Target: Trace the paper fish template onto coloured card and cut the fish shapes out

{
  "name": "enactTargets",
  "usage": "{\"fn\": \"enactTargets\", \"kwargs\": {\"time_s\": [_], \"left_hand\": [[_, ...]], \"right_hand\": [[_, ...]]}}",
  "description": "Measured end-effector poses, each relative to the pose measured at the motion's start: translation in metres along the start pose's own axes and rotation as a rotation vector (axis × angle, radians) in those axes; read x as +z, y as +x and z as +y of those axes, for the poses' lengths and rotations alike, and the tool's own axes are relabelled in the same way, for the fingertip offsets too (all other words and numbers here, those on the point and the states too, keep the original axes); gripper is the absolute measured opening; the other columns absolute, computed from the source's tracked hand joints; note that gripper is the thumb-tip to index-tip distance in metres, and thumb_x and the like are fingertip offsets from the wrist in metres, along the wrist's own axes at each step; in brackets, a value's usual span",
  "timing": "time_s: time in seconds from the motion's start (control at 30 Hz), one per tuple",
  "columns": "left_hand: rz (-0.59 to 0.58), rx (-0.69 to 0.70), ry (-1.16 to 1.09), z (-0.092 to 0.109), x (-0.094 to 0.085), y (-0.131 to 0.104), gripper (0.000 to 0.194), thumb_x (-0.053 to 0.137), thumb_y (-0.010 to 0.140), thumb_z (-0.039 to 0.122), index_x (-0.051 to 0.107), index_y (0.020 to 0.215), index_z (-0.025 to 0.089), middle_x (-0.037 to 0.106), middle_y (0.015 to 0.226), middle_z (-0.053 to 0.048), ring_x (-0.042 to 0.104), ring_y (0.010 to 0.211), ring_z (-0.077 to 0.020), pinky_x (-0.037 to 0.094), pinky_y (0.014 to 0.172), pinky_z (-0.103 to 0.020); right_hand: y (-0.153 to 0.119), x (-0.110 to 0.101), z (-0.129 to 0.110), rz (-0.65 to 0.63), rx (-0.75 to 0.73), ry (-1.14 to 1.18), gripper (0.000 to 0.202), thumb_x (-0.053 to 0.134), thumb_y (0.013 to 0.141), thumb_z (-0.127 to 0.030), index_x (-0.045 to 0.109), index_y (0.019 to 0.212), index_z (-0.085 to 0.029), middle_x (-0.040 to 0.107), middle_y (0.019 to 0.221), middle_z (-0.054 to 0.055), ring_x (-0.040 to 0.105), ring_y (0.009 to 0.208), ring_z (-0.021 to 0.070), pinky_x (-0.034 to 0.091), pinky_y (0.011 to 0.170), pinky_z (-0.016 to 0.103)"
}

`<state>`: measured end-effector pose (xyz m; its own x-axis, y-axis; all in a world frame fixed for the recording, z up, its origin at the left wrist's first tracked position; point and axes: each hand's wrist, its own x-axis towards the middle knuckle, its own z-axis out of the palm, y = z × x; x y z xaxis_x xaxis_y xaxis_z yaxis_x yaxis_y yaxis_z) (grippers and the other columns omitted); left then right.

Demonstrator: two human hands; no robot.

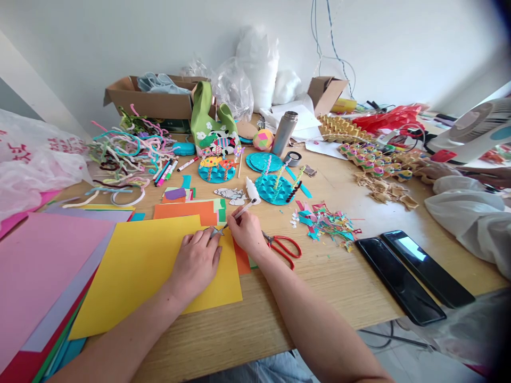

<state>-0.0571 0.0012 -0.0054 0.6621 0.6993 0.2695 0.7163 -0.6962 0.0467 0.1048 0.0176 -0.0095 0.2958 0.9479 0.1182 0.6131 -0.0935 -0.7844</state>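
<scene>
My left hand (198, 255) lies flat on a sheet of yellow paper (139, 255), its fingertips pressing down a small grey fish cutout (215, 232). Most of that cutout is under my fingers. In my right hand (247, 230) is a slim pen (241, 211), its tip at the paper beside the cutout's tail. Red-handled scissors (288, 249) lie just right of my right wrist, blades partly hidden. Beyond my hands are other black-and-white fish cutouts (231, 194), orange paper (183, 211) and a white marker-like bottle (252, 190).
Blue bumpy discs (275, 189) with pipe cleaners and paper fish stand ahead, near a steel flask (285, 133). Paper scraps (327, 222) and two phones (403, 276) lie right. Pipe cleaners (131, 141) and coloured sheets (51, 266) lie left. Another person's hand (435, 171) is far right.
</scene>
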Motion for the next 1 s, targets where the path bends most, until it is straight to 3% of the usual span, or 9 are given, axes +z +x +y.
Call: {"fn": "enactTargets", "kwargs": {"time_s": [1.0], "left_hand": [[-0.01, -0.001, 0.026, 0.0, 0.0014, -0.0003, 0.031, 0.045, 0.093, 0.024, 0.062, 0.117, 0.013, 0.065, 0.12, -0.013, 0.059, 0.103, -0.0272, 0.043, 0.081, -0.044]], "right_hand": [[-0.0055, -0.0023, -0.003, -0.045, -0.043, 0.022, 0.009, 0.054, 0.079, -0.02, 0.051, 0.07, -0.02, 0.061, 0.059, -0.002, 0.059, 0.056, 0.0135, 0.036, 0.055, 0.02]]}}
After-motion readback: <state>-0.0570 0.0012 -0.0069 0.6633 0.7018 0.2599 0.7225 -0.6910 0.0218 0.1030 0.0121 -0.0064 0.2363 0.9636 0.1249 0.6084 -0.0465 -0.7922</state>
